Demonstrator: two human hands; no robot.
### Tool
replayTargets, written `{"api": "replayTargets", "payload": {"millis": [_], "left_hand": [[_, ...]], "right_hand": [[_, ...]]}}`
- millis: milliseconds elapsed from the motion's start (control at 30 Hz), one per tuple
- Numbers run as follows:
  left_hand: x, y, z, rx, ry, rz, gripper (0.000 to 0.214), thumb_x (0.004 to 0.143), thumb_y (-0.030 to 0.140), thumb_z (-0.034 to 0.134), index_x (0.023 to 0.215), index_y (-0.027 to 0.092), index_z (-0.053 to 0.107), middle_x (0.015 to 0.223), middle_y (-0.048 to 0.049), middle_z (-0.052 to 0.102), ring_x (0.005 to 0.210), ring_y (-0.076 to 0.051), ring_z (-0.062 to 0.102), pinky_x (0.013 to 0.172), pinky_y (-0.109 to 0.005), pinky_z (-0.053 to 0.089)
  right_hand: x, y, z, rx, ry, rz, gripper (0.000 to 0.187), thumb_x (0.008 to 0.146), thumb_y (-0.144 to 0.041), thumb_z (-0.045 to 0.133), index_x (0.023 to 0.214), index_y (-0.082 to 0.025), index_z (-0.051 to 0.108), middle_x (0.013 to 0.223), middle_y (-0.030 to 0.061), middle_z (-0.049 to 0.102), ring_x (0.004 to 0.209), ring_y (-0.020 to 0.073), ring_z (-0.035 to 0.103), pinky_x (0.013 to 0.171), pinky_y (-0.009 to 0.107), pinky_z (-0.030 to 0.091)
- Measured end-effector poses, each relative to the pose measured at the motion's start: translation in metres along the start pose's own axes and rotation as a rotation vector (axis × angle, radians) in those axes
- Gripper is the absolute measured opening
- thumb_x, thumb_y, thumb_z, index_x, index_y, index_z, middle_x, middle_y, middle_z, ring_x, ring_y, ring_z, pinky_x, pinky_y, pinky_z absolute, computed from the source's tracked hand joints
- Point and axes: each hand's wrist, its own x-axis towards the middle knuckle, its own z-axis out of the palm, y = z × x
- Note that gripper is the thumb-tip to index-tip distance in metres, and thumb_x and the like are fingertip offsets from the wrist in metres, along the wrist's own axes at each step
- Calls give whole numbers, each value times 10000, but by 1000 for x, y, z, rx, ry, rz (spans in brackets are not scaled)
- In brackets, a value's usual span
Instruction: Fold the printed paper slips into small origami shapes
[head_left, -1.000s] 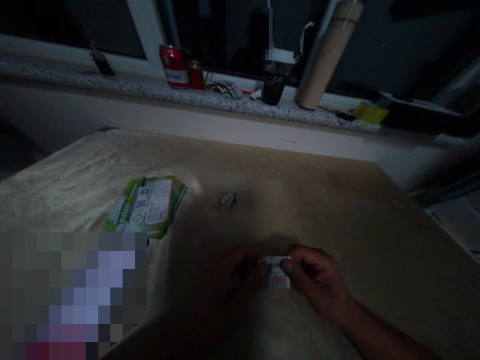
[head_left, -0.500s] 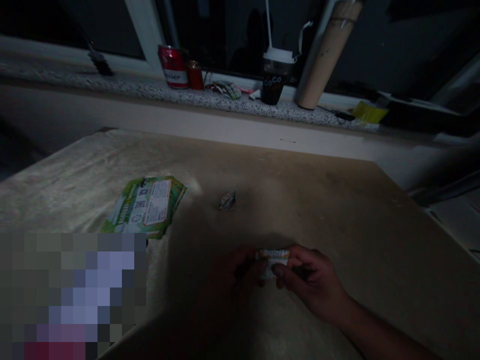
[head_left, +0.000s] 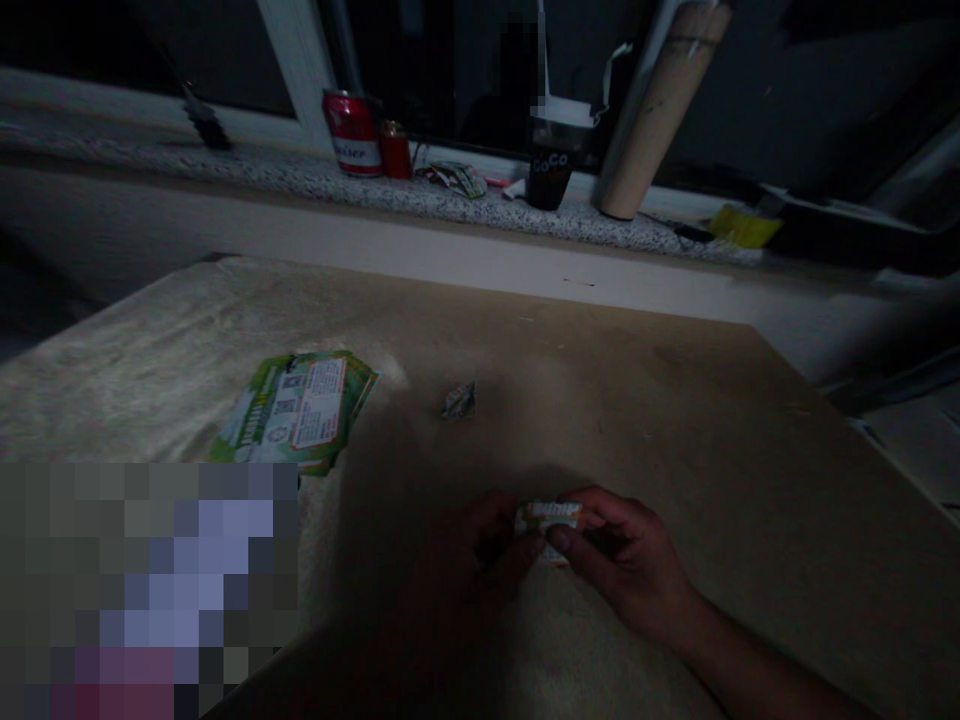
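Between my two hands is a small piece of folded printed paper (head_left: pixel 549 516), white with green and orange patches. My left hand (head_left: pixel 487 550), deep in shadow, pinches its left side. The right side is held by my right hand (head_left: pixel 630 555), with the thumb on the near face and the fingers behind. Both thumbs almost meet at the paper's middle. Farther off on the table lies a crumpled or folded bit of printed paper (head_left: pixel 459 400). To the left rests a fanned stack of green printed leaflets (head_left: pixel 300 410).
A cloth-like cover lies over the table (head_left: pixel 637 400). On the granite sill (head_left: pixel 262 175) behind it stand a red can (head_left: pixel 351 135), a small red cylinder (head_left: pixel 395 150), a lidded cup (head_left: pixel 555 165) and a leaning cardboard tube (head_left: pixel 664 115). A pixelated patch hides the lower left.
The paper in my hands has tilted or turned slightly, showing more of its printed face, and my thumbs sit closer together. The stack and the loose paper stay put.
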Motion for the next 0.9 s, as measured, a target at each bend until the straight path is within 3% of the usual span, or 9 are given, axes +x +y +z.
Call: {"api": "replayTargets", "payload": {"millis": [200,367,567,733,900], "left_hand": [[-2,3,-1,-51,27,5,404,985,569,569,902,190,680,608,29,596,545,-125,515,510,-222,376],[1,6,-2,-191,-4,-81,565,944,710,526,800,182,667,541,31,554,448,-113,444,429,-220,338],[3,7,-6,-161,-9,-56,557,939,666,574,706,171,674,563,20,553,488,-112,486,474,-222,360],[3,17,-8,-100,37,-65,449,875,613,658,782,175,703,542,38,529,490,-118,486,469,-220,374],[3,18,-7,-191,12,-25,371,813,546,752,800,178,706,551,47,532,492,-107,476,470,-212,378]], "right_hand": [[1,-1,0,38,5,37,128,949,-321,698,924,-197,718,660,-4,668,563,134,604,525,226,491],[5,-3,-2,-35,79,-81,143,922,-260,729,795,-199,699,693,-4,644,617,133,589,568,237,487],[6,-3,-6,-91,110,-161,106,892,-242,769,791,-214,756,553,-48,535,481,108,476,441,227,400],[4,-3,-5,-92,107,-192,46,887,-265,783,893,-222,795,675,11,744,570,147,667,521,246,544],[3,-5,-5,49,15,-218,196,865,-258,828,1057,-263,787,839,23,810,704,158,739,641,243,602]]}}
